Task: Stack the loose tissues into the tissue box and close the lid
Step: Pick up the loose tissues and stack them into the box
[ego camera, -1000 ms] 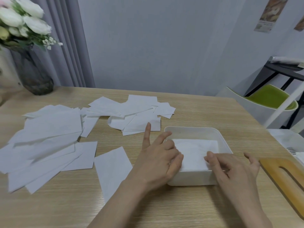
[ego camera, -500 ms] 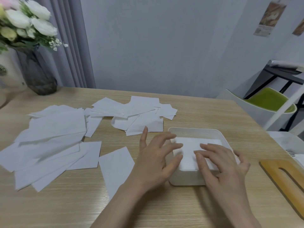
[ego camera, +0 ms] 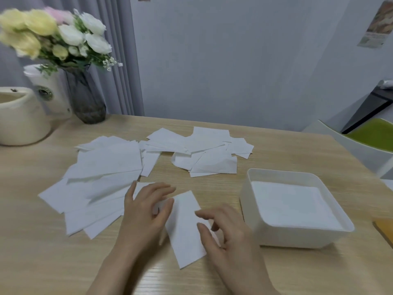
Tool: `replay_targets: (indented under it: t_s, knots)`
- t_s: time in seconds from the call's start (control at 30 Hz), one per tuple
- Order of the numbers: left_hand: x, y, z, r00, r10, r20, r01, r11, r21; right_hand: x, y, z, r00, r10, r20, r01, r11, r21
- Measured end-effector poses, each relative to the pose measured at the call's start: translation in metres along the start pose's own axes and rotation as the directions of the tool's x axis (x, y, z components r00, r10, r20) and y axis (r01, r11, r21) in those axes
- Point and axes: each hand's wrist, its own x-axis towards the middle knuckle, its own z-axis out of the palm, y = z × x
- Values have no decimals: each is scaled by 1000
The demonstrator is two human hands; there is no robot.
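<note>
white tissue box (ego camera: 297, 235): sitting on the desk (ego camera: 276, 150) at the near right, lid off, with a flat stack of tissues (ego camera: 291, 205) lying inside and filling it almost to the rim.
single tissue (ego camera: 185, 226): lying flat on the desk just left of the box, tilted, between the two hands.
left hand (ego camera: 144, 211): resting over the far left corner of the single tissue, fingers loosely bent and spread, thumb touching the sheet; not clamped on it as far as can be seen.
right hand (ego camera: 227, 233): hovering at the right edge of the same tissue, fingers curled loosely with the tips at or just above the paper; whether it is pinching the sheet i cannot tell.
loose tissues, left pile (ego camera: 102, 179): fanning out in overlapping sheets on the left of the desk, touching the left hand's far side.
loose tissues, far pile (ego camera: 204, 152): lying scattered past the hands, near the desk's middle.
wooden lid (ego camera: 385, 228): showing only as an edge at the right border, beside the box.
vase of flowers (ego camera: 87, 96): standing at the far left, with a cream container (ego camera: 21, 118) beside it.
</note>
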Motion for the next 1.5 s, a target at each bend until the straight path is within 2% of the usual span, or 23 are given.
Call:
replay_targets:
  t_s: [0.13,0.33,0.5,0.63,0.9,1.07,1.2,1.37,1.5]
  knots:
    - [-8,-17,1,996,-86,7,86,996,-4,5,9,23,962,221,160,-203,972,-120]
    - [-11,-20,2,986,-166,10,167,986,-31,19,14,38,888,396,235,-323,900,-294]
    - [-12,-22,2,983,-181,-8,181,983,-41,27,19,38,796,537,279,-459,837,-298]
    - [-12,-23,3,983,-181,-16,180,982,-54,33,20,35,746,592,305,-531,805,-265]
    - [-11,-20,3,982,-189,-8,188,980,-64,39,21,32,738,597,314,-552,802,-229]
    - [-11,-20,3,981,-194,-5,194,979,-61,39,23,34,763,597,249,-606,794,-44]
    - [-10,-20,2,981,-193,-25,191,980,-60,38,25,37,776,582,241,-627,750,209]
    - [-11,-19,2,986,-161,32,162,986,-35,35,17,44,759,569,316,-639,563,524]
    - [-12,-24,5,989,-131,71,128,991,36,33,17,52,743,610,275,-607,441,662]
